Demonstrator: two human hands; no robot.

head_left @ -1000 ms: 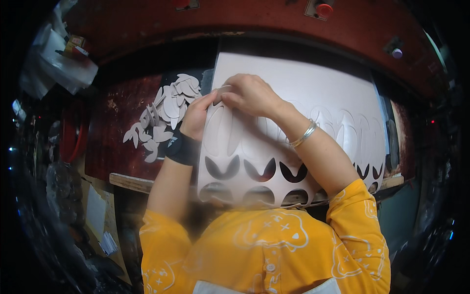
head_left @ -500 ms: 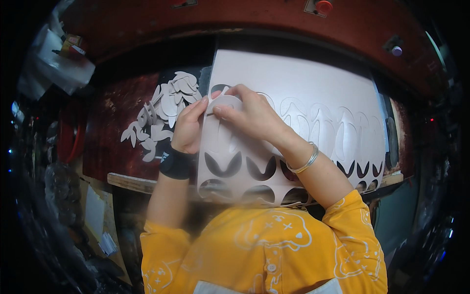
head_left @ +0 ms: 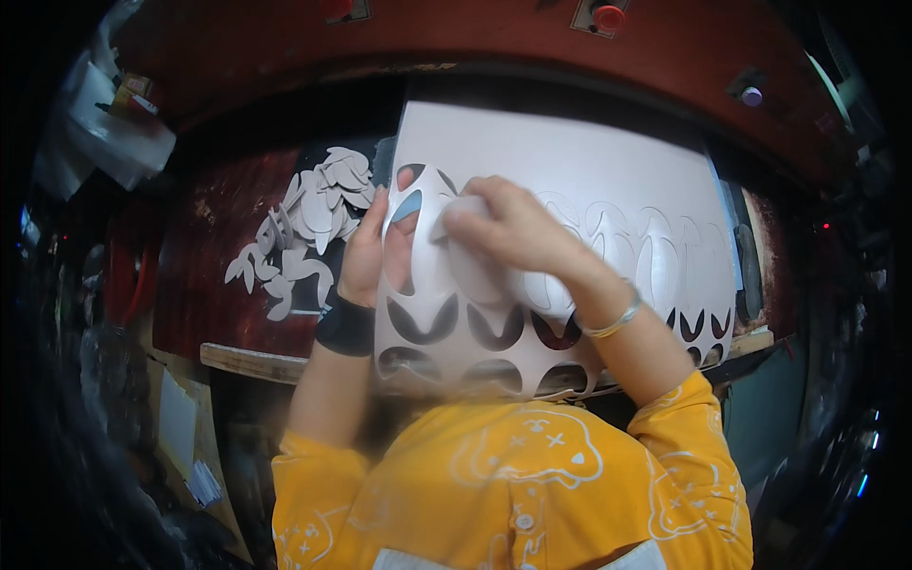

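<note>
A large pale die-cut sheet (head_left: 560, 142) spreads across the table, with rows of oval and wing-shaped outlines and holes in its near half. My left hand (head_left: 363, 261), a black band on its wrist, is closed on the sheet's left edge. Its fingers lie behind the sheet and show through the holes. My right hand (head_left: 518, 228), with silver bangles at the wrist, pinches a pale oval cut-out piece (head_left: 478, 275), blurred by motion and partly lifted from the sheet. A pile of loose cut-out pieces (head_left: 318, 209) lies left of the sheet.
A dark red machine beam (head_left: 494, 43) with a red button (head_left: 608, 18) spans the far side. A wooden strip (head_left: 249, 361) runs along the table's near edge. At the far left hangs a clear plastic bag (head_left: 119, 138); a dark bar (head_left: 750, 256) stands right of the sheet.
The leftmost oval has left its place, leaving an open hole. My right hand has moved right to the neighbouring oval. My left hand's fingers now show through the sheet.
</note>
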